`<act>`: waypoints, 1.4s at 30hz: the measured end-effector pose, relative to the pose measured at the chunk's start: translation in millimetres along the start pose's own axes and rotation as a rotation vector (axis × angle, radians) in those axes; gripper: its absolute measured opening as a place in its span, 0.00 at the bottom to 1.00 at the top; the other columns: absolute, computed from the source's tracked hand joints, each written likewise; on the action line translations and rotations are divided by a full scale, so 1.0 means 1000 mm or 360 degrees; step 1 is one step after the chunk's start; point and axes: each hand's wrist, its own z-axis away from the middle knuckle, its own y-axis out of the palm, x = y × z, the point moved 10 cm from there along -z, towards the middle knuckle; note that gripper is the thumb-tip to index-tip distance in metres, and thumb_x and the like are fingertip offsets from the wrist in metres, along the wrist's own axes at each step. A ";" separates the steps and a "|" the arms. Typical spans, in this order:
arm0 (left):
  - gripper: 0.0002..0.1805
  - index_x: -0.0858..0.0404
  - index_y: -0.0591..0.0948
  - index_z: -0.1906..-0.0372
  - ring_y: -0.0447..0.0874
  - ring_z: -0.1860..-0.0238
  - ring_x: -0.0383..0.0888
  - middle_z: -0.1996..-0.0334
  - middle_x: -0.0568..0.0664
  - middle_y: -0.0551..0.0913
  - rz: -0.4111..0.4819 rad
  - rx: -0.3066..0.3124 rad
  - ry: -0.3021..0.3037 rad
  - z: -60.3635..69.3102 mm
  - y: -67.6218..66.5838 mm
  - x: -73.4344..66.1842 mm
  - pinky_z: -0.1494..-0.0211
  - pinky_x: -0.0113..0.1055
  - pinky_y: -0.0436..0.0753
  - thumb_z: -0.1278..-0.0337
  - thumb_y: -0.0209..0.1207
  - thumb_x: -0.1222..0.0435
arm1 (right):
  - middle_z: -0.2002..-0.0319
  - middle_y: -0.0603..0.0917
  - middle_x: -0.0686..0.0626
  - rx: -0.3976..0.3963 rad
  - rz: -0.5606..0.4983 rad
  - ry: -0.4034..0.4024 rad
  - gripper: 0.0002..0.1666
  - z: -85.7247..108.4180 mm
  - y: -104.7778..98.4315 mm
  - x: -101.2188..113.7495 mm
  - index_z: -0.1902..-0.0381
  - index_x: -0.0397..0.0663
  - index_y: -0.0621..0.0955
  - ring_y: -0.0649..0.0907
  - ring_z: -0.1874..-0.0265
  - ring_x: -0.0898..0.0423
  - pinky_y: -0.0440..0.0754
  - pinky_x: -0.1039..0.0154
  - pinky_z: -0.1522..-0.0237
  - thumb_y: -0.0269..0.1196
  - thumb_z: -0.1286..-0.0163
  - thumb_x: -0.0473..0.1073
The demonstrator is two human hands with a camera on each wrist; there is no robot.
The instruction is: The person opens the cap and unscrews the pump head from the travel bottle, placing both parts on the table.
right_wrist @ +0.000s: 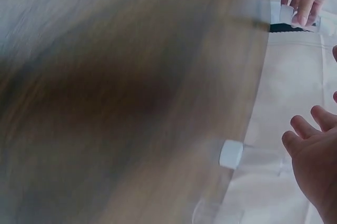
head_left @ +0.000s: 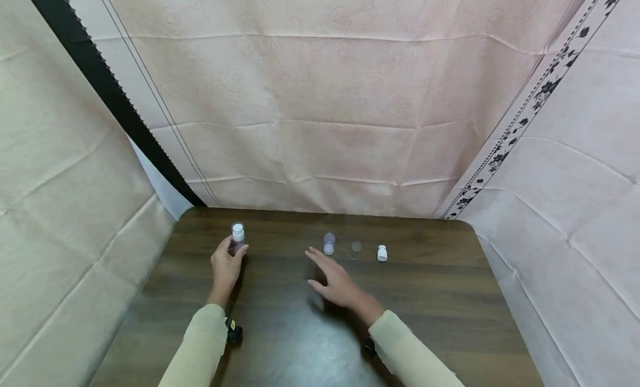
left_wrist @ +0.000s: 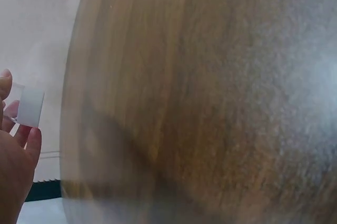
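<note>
My left hand (head_left: pixel 227 267) grips a small clear container with a white part (head_left: pixel 238 232) at the left of the table. In the left wrist view, the white part (left_wrist: pixel 30 108) faces the table and the clear part lies among the fingers. My right hand (head_left: pixel 337 284) hovers with fingers spread, holding nothing. Just beyond its fingertips stands another clear container (head_left: pixel 329 239), its white part at the bottom. The right wrist view shows this white part (right_wrist: pixel 231 154) apart from the fingers.
Right of that container are a clear round piece (head_left: pixel 356 246) and a small white bottle (head_left: pixel 382 253). The brown wooden table (head_left: pixel 280 320) has rounded far corners. Pale cloth sheets (head_left: pixel 320 126) hang behind it and at both sides.
</note>
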 end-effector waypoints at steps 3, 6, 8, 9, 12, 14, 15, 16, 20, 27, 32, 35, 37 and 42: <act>0.22 0.72 0.83 0.45 0.87 0.54 0.62 0.53 0.68 0.86 0.0010 -0.0022 0.0120 0.001 0.000 -0.012 0.52 0.54 0.84 0.44 0.73 0.70 | 0.16 0.52 0.58 -0.0004 -0.0006 0.0001 0.42 0.005 -0.009 -0.002 0.17 0.69 0.53 0.60 0.19 0.49 0.67 0.40 0.26 0.59 0.21 0.55; 0.22 0.72 0.84 0.46 0.86 0.56 0.62 0.55 0.67 0.86 0.0037 -0.0042 0.0244 0.003 0.001 -0.028 0.55 0.55 0.83 0.46 0.74 0.72 | 0.16 0.52 0.58 -0.0022 -0.0006 -0.0006 0.43 0.009 -0.018 -0.004 0.17 0.69 0.52 0.60 0.19 0.48 0.67 0.39 0.26 0.59 0.21 0.54; 0.22 0.73 0.84 0.46 0.86 0.56 0.62 0.56 0.68 0.86 0.0063 -0.0039 0.0321 0.005 0.003 -0.039 0.55 0.55 0.83 0.47 0.74 0.73 | 0.17 0.52 0.58 -0.0044 -0.0002 0.0000 0.43 0.011 -0.024 -0.006 0.17 0.69 0.53 0.59 0.19 0.50 0.66 0.40 0.25 0.60 0.21 0.54; 0.23 0.73 0.84 0.46 0.86 0.56 0.63 0.56 0.68 0.85 0.0071 -0.0030 0.0349 0.007 0.004 -0.045 0.54 0.55 0.83 0.48 0.74 0.73 | 0.17 0.54 0.56 -0.0065 -0.0003 -0.0011 0.43 0.012 -0.028 -0.007 0.17 0.65 0.55 0.60 0.19 0.49 0.66 0.40 0.26 0.61 0.22 0.53; 0.24 0.74 0.84 0.45 0.85 0.54 0.64 0.55 0.68 0.85 0.0088 0.0018 0.0407 0.011 0.011 -0.059 0.51 0.56 0.82 0.49 0.75 0.74 | 0.18 0.58 0.50 -0.0140 -0.0012 -0.0036 0.43 0.013 -0.039 -0.008 0.18 0.60 0.58 0.62 0.20 0.48 0.66 0.40 0.26 0.64 0.23 0.49; 0.24 0.74 0.83 0.44 0.84 0.53 0.64 0.54 0.68 0.85 0.0093 0.0061 0.0438 0.014 0.016 -0.068 0.50 0.56 0.83 0.49 0.75 0.73 | 0.19 0.61 0.46 -0.0195 -0.0019 -0.0057 0.42 0.014 -0.046 -0.009 0.18 0.55 0.61 0.63 0.21 0.47 0.67 0.39 0.26 0.65 0.25 0.47; 0.25 0.74 0.83 0.44 0.84 0.53 0.64 0.54 0.68 0.85 0.0091 0.0078 0.0453 0.015 0.018 -0.073 0.49 0.56 0.83 0.49 0.75 0.73 | 0.19 0.62 0.44 -0.0217 -0.0021 -0.0070 0.42 0.014 -0.048 -0.009 0.19 0.52 0.61 0.64 0.21 0.46 0.67 0.39 0.27 0.66 0.25 0.45; 0.25 0.74 0.83 0.44 0.84 0.53 0.63 0.54 0.68 0.85 0.0093 0.0091 0.0475 0.017 0.020 -0.077 0.49 0.56 0.83 0.49 0.75 0.73 | 0.19 0.62 0.44 -0.0233 -0.0024 -0.0067 0.43 0.015 -0.050 -0.010 0.19 0.53 0.61 0.64 0.21 0.46 0.68 0.39 0.27 0.66 0.25 0.45; 0.25 0.74 0.83 0.45 0.83 0.53 0.62 0.54 0.66 0.85 0.0088 0.0145 0.0565 0.023 0.026 -0.096 0.51 0.54 0.82 0.51 0.75 0.73 | 0.19 0.62 0.45 -0.0272 -0.0039 -0.0054 0.43 0.017 -0.059 -0.012 0.19 0.52 0.61 0.65 0.22 0.45 0.69 0.38 0.28 0.66 0.26 0.44; 0.24 0.70 0.82 0.43 0.80 0.52 0.59 0.52 0.62 0.84 0.0027 0.0316 0.0642 0.034 0.037 -0.124 0.51 0.52 0.79 0.44 0.73 0.70 | 0.19 0.62 0.49 -0.0322 -0.0088 -0.0007 0.44 0.023 -0.077 -0.013 0.18 0.56 0.61 0.66 0.22 0.45 0.69 0.36 0.29 0.67 0.27 0.44; 0.23 0.67 0.81 0.40 0.79 0.50 0.59 0.50 0.60 0.84 -0.0140 0.0441 0.0696 0.042 0.046 -0.140 0.50 0.53 0.75 0.40 0.70 0.67 | 0.19 0.62 0.49 -0.0346 -0.0083 -0.0011 0.44 0.026 -0.086 -0.013 0.19 0.54 0.61 0.65 0.22 0.45 0.69 0.38 0.28 0.67 0.27 0.46; 0.23 0.66 0.81 0.40 0.78 0.50 0.58 0.50 0.59 0.83 -0.0243 0.0503 0.0734 0.047 0.050 -0.150 0.52 0.51 0.74 0.38 0.69 0.66 | 0.19 0.61 0.48 -0.0367 -0.0079 -0.0021 0.46 0.028 -0.091 -0.012 0.19 0.56 0.60 0.66 0.22 0.45 0.70 0.39 0.28 0.69 0.28 0.46; 0.22 0.64 0.81 0.40 0.78 0.50 0.56 0.51 0.57 0.83 -0.0312 0.0519 0.0786 0.050 0.052 -0.158 0.53 0.49 0.73 0.38 0.69 0.65 | 0.19 0.61 0.48 -0.0388 -0.0085 -0.0030 0.48 0.029 -0.096 -0.010 0.19 0.57 0.61 0.67 0.23 0.45 0.71 0.40 0.29 0.71 0.30 0.44; 0.22 0.62 0.81 0.43 0.78 0.53 0.53 0.54 0.54 0.82 -0.0437 0.0497 0.0967 0.057 0.057 -0.181 0.55 0.48 0.74 0.41 0.71 0.64 | 0.19 0.61 0.50 -0.0418 -0.0111 -0.0042 0.53 0.029 -0.106 -0.005 0.19 0.60 0.61 0.67 0.23 0.46 0.72 0.41 0.30 0.75 0.36 0.43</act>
